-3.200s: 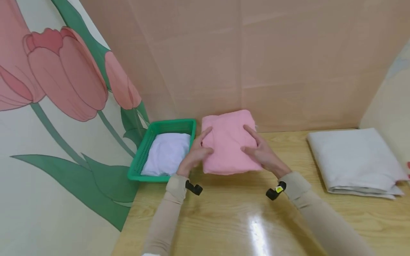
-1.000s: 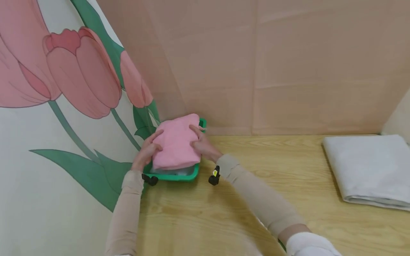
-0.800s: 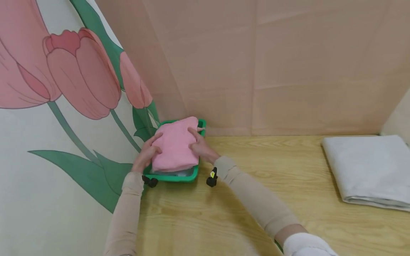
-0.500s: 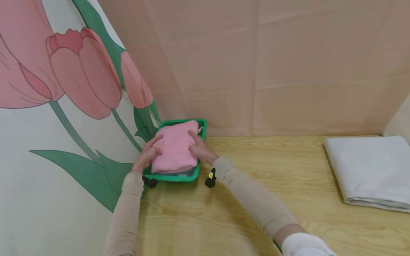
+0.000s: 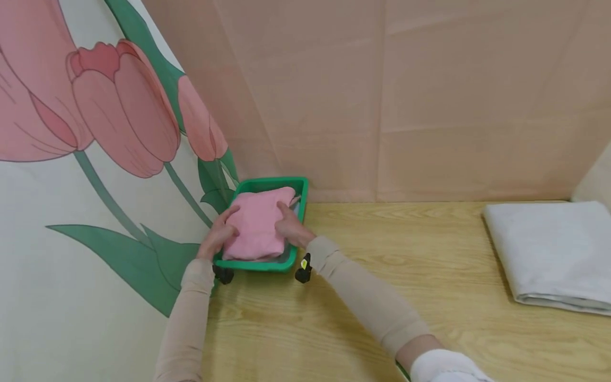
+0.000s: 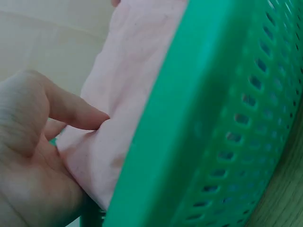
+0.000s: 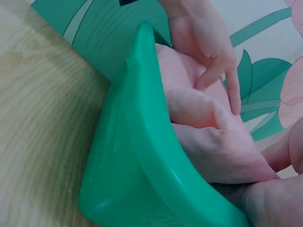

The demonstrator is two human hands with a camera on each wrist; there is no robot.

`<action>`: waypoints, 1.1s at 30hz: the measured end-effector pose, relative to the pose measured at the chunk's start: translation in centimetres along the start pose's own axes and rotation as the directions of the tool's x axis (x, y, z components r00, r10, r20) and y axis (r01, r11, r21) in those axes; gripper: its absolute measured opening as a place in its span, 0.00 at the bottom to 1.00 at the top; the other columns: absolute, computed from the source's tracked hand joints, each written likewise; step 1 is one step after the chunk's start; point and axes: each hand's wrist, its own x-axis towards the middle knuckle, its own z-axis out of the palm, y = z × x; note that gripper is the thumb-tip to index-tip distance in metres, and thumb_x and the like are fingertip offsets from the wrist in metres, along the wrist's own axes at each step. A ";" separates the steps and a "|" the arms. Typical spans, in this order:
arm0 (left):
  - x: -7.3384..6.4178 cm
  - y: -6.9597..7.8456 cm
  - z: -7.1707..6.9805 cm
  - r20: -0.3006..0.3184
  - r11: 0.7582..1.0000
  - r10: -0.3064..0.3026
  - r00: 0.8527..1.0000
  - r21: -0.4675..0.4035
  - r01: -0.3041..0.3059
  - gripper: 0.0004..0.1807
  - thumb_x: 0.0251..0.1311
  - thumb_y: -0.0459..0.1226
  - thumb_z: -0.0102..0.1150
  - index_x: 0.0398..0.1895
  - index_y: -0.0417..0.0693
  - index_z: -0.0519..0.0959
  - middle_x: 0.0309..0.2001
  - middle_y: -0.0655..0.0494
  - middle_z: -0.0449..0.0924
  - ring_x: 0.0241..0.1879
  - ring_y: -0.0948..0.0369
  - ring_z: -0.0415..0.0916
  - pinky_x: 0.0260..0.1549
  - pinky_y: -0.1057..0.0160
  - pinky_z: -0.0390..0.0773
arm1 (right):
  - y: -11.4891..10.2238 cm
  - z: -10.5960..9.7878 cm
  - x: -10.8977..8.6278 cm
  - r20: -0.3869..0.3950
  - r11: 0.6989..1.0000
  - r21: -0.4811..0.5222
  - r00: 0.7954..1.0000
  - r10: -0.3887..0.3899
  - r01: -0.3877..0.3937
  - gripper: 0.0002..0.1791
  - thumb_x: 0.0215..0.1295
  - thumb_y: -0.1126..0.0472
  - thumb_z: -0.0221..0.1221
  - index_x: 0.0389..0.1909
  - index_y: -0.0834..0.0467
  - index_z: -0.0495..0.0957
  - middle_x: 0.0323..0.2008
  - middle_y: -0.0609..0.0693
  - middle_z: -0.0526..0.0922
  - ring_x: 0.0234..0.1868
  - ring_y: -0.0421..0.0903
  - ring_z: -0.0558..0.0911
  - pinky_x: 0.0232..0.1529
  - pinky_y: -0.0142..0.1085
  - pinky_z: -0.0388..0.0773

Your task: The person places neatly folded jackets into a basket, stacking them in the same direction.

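Observation:
A folded pink cloth (image 5: 255, 225) lies in the green plastic basket (image 5: 258, 265), low between its walls, over a pale cloth of which a strip shows at the right. My left hand (image 5: 219, 236) grips its left side; in the left wrist view, the thumb of that hand (image 6: 38, 146) digs into the pink fabric (image 6: 128, 71) just inside the rim. On the opposite side my right hand (image 5: 292, 228) holds the cloth's right edge. In the right wrist view, this hand (image 7: 272, 201) has its fingers partly hidden beneath the cloth (image 7: 213, 142), beside the basket wall (image 7: 137, 156).
A folded light-grey cloth (image 5: 553, 254) lies at the right of the wooden table (image 5: 382, 265). The basket stands in the back left corner, against the tulip-painted wall (image 5: 119, 223) and near the brown sheet (image 5: 310, 106) hanging behind.
Both hands have carried the pink cloth left from mid-table to above the basket, then lowered it inside onto the pale cloth. The view has shifted slightly too.

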 end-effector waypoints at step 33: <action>0.2 2.1 0.7 -0.008 0.972 -0.036 0.999 0.232 0.036 0.40 0.67 0.25 0.41 0.84 0.28 0.49 0.83 0.29 0.51 0.83 0.39 0.49 0.79 0.43 0.58 | -1.9 0.7 -1.1 -0.017 0.982 -0.117 0.989 0.145 -0.146 0.49 0.69 0.77 0.45 0.85 0.67 0.30 0.86 0.64 0.31 0.86 0.55 0.39 0.85 0.47 0.46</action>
